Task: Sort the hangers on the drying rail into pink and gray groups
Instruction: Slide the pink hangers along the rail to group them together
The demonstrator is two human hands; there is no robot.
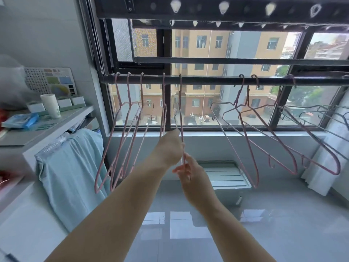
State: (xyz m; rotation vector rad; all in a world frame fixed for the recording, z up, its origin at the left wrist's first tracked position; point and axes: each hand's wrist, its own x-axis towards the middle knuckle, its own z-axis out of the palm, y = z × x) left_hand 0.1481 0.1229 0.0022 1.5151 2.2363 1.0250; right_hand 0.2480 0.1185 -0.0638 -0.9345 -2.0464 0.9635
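Left hand (170,148) raised and closed round the thin wire of a pink hanger (180,91), a person reaches toward a balcony window. Just below it, the right hand (186,171) pinches the same hanger's lower run between thumb and fingertips. Both bare forearms stretch up from the bottom of the view.

The held hanger hangs edge-on by its hook from the drying rail (207,80), a dark bar across the window frame, and sits left of the rail's middle. Between it and the rail's left end hangs the left pink group (129,87) of four hangers. Three are bunched near the end and one is just beside the held hanger. A bare stretch of rail lies to the right of the held hanger. Past it come three more pink hangers (248,148), splayed at angles and overlapping. The gray hangers (328,112) cluster at the rail's far right end (their number cannot be counted, as they run out of view).

Against the left wall, a white shelf (56,125) carries a paper cup (50,105) and a blue packet (22,121). A pale blue cloth (75,167) is draped below the shelf's front edge. A white slatted crate (226,176) sits on the glossy floor under the window sill, and apartment blocks show through the glass.
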